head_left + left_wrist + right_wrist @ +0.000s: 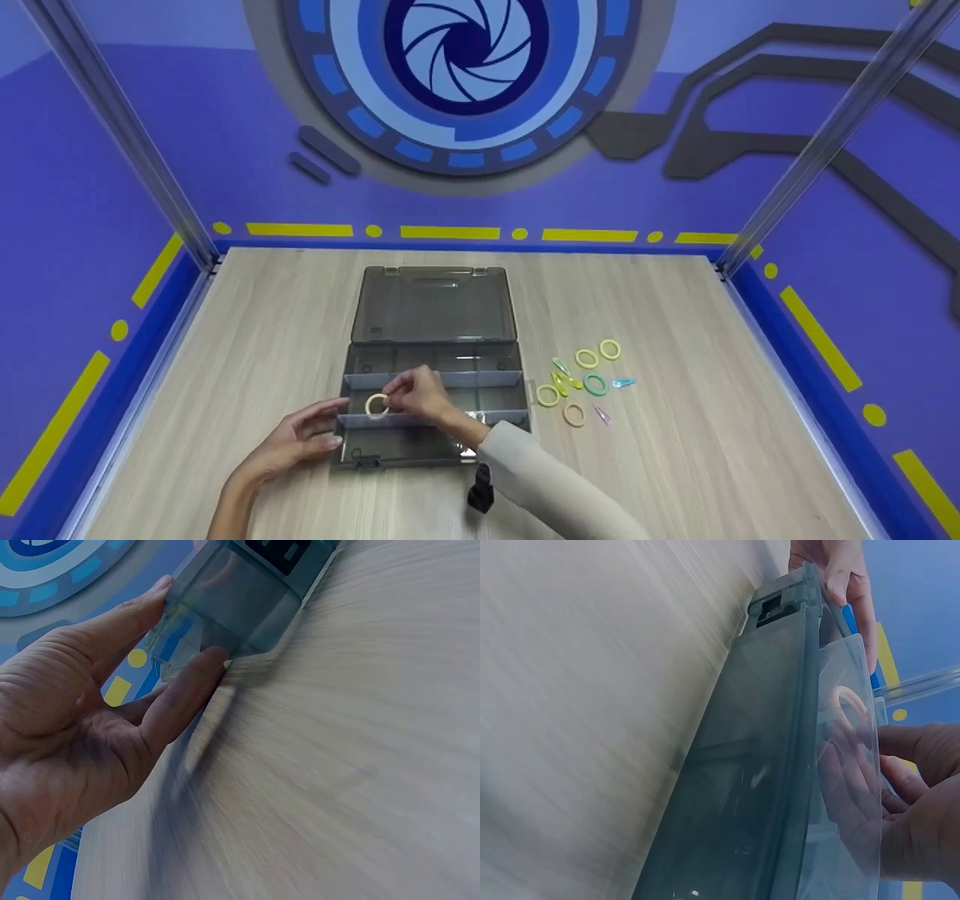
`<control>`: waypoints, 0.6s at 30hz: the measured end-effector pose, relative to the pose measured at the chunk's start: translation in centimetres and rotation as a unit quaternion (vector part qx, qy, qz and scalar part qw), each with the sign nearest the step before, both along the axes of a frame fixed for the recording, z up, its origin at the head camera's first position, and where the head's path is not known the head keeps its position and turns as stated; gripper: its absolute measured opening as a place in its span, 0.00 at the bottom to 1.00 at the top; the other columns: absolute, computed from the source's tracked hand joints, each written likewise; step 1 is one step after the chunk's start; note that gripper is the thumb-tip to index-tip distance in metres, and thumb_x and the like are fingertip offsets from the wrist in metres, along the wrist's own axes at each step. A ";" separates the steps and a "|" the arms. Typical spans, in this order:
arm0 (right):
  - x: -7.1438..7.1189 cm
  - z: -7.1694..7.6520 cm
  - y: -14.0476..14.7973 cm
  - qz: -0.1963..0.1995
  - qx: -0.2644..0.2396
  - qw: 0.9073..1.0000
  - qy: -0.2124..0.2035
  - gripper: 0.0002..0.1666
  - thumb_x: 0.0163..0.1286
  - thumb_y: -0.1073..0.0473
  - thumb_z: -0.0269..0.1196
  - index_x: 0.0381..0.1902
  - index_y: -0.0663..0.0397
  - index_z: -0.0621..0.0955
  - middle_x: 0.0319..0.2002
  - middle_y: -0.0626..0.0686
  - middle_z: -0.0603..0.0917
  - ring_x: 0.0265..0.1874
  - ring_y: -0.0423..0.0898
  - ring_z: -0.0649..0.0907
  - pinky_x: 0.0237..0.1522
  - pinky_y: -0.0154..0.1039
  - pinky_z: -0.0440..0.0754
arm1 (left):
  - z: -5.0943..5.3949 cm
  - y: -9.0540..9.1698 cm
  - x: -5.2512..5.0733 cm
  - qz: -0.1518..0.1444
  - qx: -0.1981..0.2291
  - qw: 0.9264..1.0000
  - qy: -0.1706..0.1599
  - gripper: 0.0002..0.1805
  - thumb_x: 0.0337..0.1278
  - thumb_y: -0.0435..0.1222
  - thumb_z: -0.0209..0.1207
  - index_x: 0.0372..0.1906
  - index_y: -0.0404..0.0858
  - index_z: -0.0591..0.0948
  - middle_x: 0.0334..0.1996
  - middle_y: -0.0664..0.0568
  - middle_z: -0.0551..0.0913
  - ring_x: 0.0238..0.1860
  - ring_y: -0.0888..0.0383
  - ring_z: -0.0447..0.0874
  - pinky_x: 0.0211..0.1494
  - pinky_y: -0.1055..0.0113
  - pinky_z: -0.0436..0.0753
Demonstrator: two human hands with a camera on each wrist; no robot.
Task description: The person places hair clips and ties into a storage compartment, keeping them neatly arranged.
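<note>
A grey see-through compartment box lies on the wooden table, its lid folded back away from the person. Clear dividers split it into rows. My right hand pinches a small cream hair tie between thumb and fingers, over the left part of the middle row. Through the clear divider, the right wrist view shows this hair tie as a ring. At the box's left end, my left hand touches the wall with thumb and fingers extended; that hand grips nothing loose.
Right of the box lie several yellow hair ties, a green hair tie and an orange one. Among them are several small hair clips, including a blue clip and a pink clip. Patterned blue-purple walls surround the table.
</note>
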State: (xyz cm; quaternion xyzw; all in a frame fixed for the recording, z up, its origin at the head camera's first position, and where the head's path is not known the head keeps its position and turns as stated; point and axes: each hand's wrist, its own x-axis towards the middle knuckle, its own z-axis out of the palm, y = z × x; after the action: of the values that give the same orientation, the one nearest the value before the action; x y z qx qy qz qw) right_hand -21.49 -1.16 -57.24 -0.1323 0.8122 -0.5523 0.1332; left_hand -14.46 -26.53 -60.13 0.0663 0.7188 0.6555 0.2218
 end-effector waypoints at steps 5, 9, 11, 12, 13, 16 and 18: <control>-0.2 -0.2 -0.9 -0.003 0.000 1.000 -0.002 0.04 0.56 0.77 0.69 0.31 0.71 0.88 0.28 0.64 0.90 0.27 0.58 0.91 0.24 0.28 0.84 | 0.0 0.0 0.0 -0.003 0.000 1.000 -0.003 0.37 0.68 0.33 0.62 0.77 0.32 0.62 0.75 0.27 0.59 0.72 0.37 0.68 0.60 0.67 0.82; -0.3 -0.3 -1.6 -0.003 0.016 1.000 0.012 0.03 0.57 0.76 0.70 0.30 0.69 0.89 0.27 0.63 0.90 0.25 0.56 0.91 0.23 0.27 0.83 | 0.0 0.0 -0.1 0.003 -0.005 1.000 -0.010 0.37 0.68 0.33 0.63 0.77 0.33 0.63 0.75 0.28 0.60 0.72 0.38 0.68 0.61 0.65 0.82; -0.3 -0.3 -1.8 -0.003 0.031 0.999 0.032 0.03 0.56 0.75 0.71 0.29 0.68 0.89 0.26 0.62 0.90 0.24 0.54 0.91 0.22 0.25 0.81 | 0.1 0.0 -0.1 0.008 -0.009 1.000 -0.011 0.37 0.68 0.34 0.63 0.77 0.33 0.63 0.75 0.29 0.60 0.71 0.39 0.69 0.62 0.64 0.82; -0.3 -0.3 -1.8 -0.003 0.039 0.998 0.042 0.03 0.55 0.75 0.71 0.28 0.67 0.89 0.25 0.61 0.90 0.23 0.52 0.91 0.22 0.24 0.80 | 0.2 0.0 -0.2 0.010 -0.010 1.000 -0.013 0.37 0.68 0.34 0.64 0.77 0.34 0.63 0.75 0.29 0.60 0.71 0.40 0.69 0.62 0.64 0.82; -0.2 -0.3 -1.9 -0.003 0.049 0.997 0.054 0.03 0.55 0.75 0.72 0.28 0.67 0.89 0.25 0.60 0.90 0.22 0.49 0.90 0.22 0.24 0.79 | 0.2 0.1 -0.2 0.012 -0.011 1.000 -0.016 0.37 0.67 0.35 0.64 0.77 0.34 0.64 0.75 0.30 0.61 0.71 0.41 0.69 0.62 0.64 0.82; -0.2 -0.4 -1.9 -0.002 0.075 0.994 0.079 0.03 0.53 0.75 0.73 0.26 0.66 0.90 0.25 0.59 0.90 0.19 0.39 0.85 0.25 0.22 0.77 | 0.2 0.2 -0.2 0.014 -0.011 1.000 -0.021 0.37 0.67 0.35 0.64 0.77 0.34 0.63 0.75 0.30 0.61 0.71 0.42 0.70 0.62 0.64 0.82; -0.1 -0.4 -2.0 0.000 0.088 0.992 0.087 0.03 0.52 0.74 0.74 0.26 0.66 0.90 0.25 0.58 0.90 0.20 0.34 0.81 0.27 0.23 0.76 | 0.2 0.2 -0.2 0.015 -0.010 1.000 -0.023 0.37 0.68 0.35 0.64 0.77 0.34 0.63 0.75 0.30 0.61 0.71 0.42 0.70 0.62 0.64 0.82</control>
State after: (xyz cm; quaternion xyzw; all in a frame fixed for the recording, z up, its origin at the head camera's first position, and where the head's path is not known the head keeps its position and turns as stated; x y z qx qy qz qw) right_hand -21.63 -3.15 -57.69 -0.1675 0.8661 -0.4654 0.0730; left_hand -14.68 -26.34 -59.92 0.0385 0.7211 0.6526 0.2293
